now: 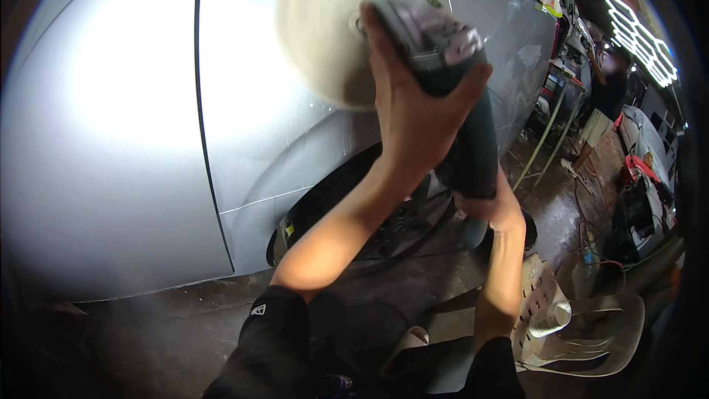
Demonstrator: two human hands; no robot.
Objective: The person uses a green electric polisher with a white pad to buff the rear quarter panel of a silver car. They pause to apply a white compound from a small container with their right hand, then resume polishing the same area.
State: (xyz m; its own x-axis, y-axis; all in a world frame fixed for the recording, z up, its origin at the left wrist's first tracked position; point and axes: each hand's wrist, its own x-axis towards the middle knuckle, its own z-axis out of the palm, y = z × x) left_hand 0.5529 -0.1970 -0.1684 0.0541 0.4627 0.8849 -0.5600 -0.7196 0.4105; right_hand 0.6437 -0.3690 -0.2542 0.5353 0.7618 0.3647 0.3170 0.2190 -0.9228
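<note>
A dark green power polisher [478,129] is held up against the silver car body [247,114]. Its round cream pad [314,37] lies over the panel above the rear wheel, and its blurred face looks to be spinning. My left hand [413,107] is wrapped round the front of the polisher, just behind its metal head, with the thumb on the right side. Lower down, my right hand [495,203] grips the rear end of the tool. Its fingers are partly hidden behind the body.
Below the panel is the dark wheel [399,225] in its arch. A beige plastic chair [620,340] holding a cup-like container [551,318] stands at lower right. Hoses and cables [583,225] cross the floor. Another person [607,96] stands farther back near bright lamps [642,41].
</note>
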